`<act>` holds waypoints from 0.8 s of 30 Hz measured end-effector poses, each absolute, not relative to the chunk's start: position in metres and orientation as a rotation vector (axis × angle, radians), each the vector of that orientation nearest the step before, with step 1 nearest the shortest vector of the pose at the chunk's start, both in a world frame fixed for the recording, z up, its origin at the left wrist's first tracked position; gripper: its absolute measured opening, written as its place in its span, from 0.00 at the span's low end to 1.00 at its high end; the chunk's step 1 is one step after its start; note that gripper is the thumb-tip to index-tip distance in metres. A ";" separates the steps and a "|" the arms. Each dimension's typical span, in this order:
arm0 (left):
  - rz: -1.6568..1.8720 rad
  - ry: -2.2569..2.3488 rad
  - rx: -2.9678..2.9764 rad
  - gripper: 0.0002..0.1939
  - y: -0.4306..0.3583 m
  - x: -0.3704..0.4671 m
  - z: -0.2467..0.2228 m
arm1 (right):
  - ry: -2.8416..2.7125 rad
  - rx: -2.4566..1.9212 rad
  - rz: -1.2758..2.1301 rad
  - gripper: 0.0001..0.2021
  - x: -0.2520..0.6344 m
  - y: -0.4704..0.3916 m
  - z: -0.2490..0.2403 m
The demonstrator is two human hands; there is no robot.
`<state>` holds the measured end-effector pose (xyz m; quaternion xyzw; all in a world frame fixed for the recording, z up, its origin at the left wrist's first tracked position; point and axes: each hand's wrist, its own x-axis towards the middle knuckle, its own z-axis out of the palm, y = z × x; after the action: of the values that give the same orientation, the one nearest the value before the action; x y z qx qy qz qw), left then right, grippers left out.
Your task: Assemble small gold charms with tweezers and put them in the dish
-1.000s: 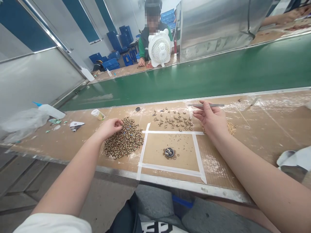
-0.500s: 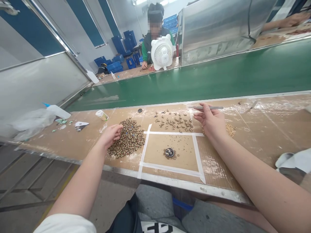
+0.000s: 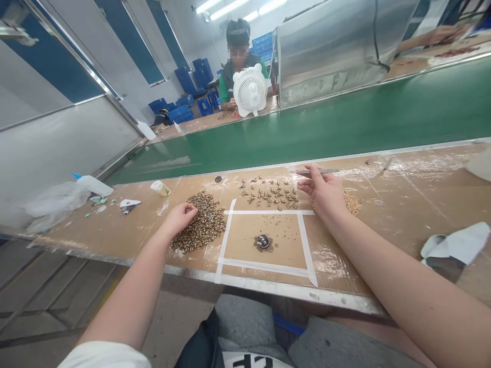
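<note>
My left hand (image 3: 179, 219) is at the left side of a heap of small brass-coloured metal pieces (image 3: 205, 225), thumb and fingers pinched together at its edge. Whatever is between those fingertips is too small to make out. My right hand (image 3: 325, 191) is closed around slim metal tweezers (image 3: 330, 170), which lie nearly level and point left. Below their tip are several scattered small brass pieces (image 3: 274, 194). A round dark dish (image 3: 263, 242) with small shiny bits in it sits inside a white tape frame (image 3: 306, 245). Partly behind my right hand is a pile of tan beads (image 3: 352, 203).
On the left are a white bottle with a blue tip (image 3: 92, 184), a plastic bag (image 3: 57, 207) and a small jar (image 3: 160, 188). A green conveyor belt (image 3: 307, 122) runs behind the table. Across it, a co-worker sits behind a white fan (image 3: 250, 91). White cloth-like material (image 3: 456, 245) lies at right.
My left hand has shifted slightly right and up along the heap, its fingers now pinched at the pieces. My right hand still holds the tweezers in about the same place. The view has shifted slightly.
</note>
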<state>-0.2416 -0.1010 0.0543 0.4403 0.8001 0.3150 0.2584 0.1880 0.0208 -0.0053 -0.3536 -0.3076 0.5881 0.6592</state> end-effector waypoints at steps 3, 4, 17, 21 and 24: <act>0.988 2.061 1.043 0.12 -0.103 -0.244 0.053 | -0.697 -0.803 1.329 0.13 0.188 0.021 -0.005; 1.027 2.006 0.998 0.14 -0.104 -0.244 0.054 | -0.698 -0.802 1.327 0.13 0.188 0.021 -0.006; 1.072 1.863 1.084 0.21 -0.090 -0.232 0.058 | -0.666 -0.795 1.353 0.13 0.188 0.022 -0.006; 0.838 2.138 1.324 0.18 -0.087 -0.231 0.058 | -0.654 -0.789 1.358 0.11 0.188 0.022 -0.004; 0.647 2.282 1.486 0.15 -0.085 -0.228 0.060 | -0.653 -0.796 1.368 0.10 0.188 0.022 -0.003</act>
<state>-0.2285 -0.0848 0.0605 0.5231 0.8033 0.2277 0.1707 0.1877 0.0216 -0.0030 -0.3509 -0.2881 0.6035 0.6554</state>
